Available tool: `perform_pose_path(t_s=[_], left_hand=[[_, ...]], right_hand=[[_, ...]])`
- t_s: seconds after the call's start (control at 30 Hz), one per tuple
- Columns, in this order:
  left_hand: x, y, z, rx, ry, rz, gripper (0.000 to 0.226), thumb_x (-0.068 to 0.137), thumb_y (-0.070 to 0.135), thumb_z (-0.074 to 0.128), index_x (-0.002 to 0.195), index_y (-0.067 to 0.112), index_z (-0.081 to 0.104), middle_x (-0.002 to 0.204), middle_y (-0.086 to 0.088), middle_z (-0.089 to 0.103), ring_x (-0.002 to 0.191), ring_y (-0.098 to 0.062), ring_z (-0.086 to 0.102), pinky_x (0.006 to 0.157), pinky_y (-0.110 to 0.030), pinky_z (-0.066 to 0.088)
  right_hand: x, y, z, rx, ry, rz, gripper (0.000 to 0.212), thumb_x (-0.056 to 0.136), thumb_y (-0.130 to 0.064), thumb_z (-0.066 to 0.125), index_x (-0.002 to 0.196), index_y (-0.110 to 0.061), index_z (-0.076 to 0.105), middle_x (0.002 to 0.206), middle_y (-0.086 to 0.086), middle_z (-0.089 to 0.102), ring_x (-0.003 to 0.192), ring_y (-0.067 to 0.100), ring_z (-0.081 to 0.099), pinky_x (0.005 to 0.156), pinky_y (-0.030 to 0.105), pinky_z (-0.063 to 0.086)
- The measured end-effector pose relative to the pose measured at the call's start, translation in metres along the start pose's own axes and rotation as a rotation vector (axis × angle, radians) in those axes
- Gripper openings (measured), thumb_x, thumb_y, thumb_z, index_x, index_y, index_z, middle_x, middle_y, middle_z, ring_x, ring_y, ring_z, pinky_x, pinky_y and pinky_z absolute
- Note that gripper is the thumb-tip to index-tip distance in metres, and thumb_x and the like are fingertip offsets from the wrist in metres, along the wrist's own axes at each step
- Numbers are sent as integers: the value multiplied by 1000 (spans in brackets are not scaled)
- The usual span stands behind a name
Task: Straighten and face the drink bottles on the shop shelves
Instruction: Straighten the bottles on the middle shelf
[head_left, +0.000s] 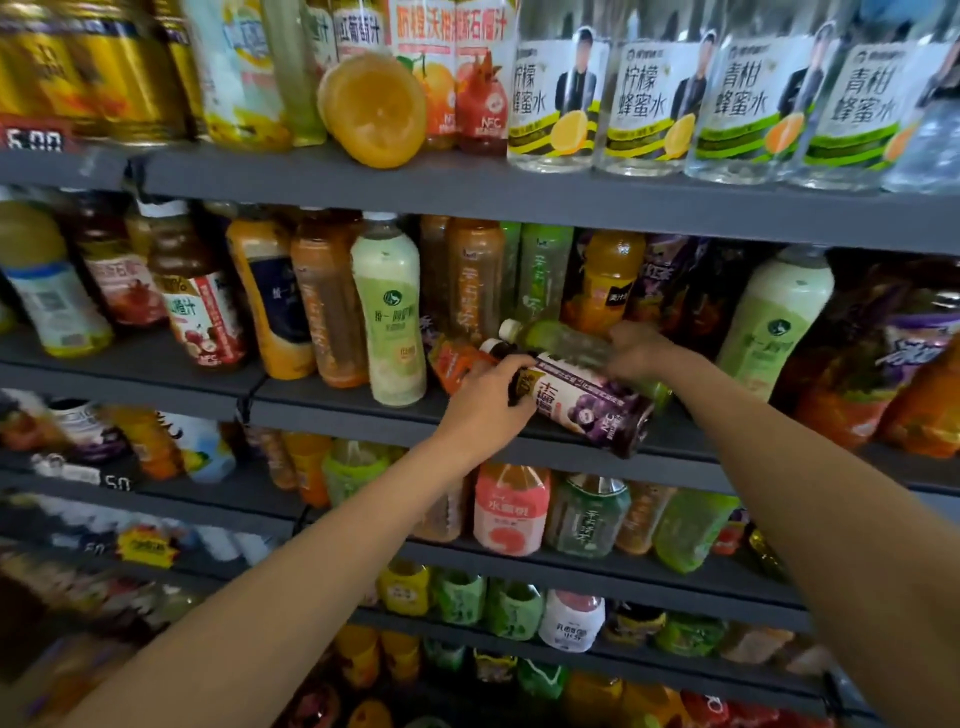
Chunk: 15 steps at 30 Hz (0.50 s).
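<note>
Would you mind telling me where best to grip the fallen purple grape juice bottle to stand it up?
Probably around its neck end, where the left hand already grips. The grape bottle lies on its side, cap to the left, base overhanging the shelf edge, so come from the front-left and pivot it upright.
</note>
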<state>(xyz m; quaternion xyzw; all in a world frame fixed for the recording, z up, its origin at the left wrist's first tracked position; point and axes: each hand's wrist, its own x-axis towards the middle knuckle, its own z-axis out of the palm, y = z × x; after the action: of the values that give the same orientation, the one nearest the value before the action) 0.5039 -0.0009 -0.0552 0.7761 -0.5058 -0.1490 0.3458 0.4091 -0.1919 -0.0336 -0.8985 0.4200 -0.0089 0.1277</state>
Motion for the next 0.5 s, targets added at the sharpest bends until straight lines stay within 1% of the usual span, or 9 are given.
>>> perform_pose_path(t_s=[0.1, 0.13, 0.2, 0.27, 0.33, 0.43, 0.5], left_hand=[[6, 8, 10, 54, 7, 8, 46, 94, 29, 51, 138, 34, 39, 135, -12, 37, 124, -39, 35, 106, -43, 31], [7, 11, 13, 74, 15, 4, 45, 94, 29, 50, 138, 34, 39, 136, -11, 33, 124, -40, 32, 107, -42, 28], [8, 17, 19, 94, 30, 2, 44, 94, 28, 48, 137, 32, 41, 139, -10, 29, 124, -38, 29, 106, -39, 24], [11, 23, 21, 116, 27, 10, 43, 94, 26, 48, 136, 30, 42, 140, -9, 27, 125, -36, 27, 105, -38, 25], [15, 27, 19, 170, 7, 29, 44, 93, 24, 49, 136, 30, 41, 140, -9, 26, 127, -35, 25, 105, -39, 26], [19, 29, 18, 248, -30, 50, 47, 94, 26, 50, 138, 31, 38, 142, -8, 26, 132, -35, 20, 105, -40, 28], [20, 29, 17, 279, -48, 53, 48, 94, 28, 50, 140, 31, 36, 144, -8, 24, 133, -35, 18, 106, -42, 29]], right_hand=[[-10, 8, -8, 123, 64, -34, 67, 80, -23, 72, 136, -6, 39, 131, 14, 50, 119, 28, 49, 89, 26, 39], [-16, 11, -9, 190, 99, -61, 71, 80, -25, 73, 137, -4, 36, 131, 14, 49, 120, 29, 48, 89, 25, 38], [-28, 18, -8, 358, 172, -93, 70, 80, -23, 73, 134, -1, 36, 126, 15, 50, 117, 29, 49, 87, 26, 37], [-40, 23, -4, 525, 266, -96, 68, 78, -20, 76, 131, -3, 37, 117, 11, 53, 109, 24, 52, 87, 28, 40], [-49, 24, 0, 653, 339, -84, 65, 77, -13, 75, 127, -1, 36, 107, 6, 53, 100, 18, 52, 84, 25, 40], [-53, 26, 6, 929, 374, -30, 64, 80, -1, 70, 130, -1, 30, 107, 2, 51, 101, 13, 51, 88, 22, 40], [-51, 28, 8, 1069, 401, 29, 64, 81, 1, 67, 133, -4, 29, 108, 0, 50, 103, 13, 50, 90, 23, 40]])
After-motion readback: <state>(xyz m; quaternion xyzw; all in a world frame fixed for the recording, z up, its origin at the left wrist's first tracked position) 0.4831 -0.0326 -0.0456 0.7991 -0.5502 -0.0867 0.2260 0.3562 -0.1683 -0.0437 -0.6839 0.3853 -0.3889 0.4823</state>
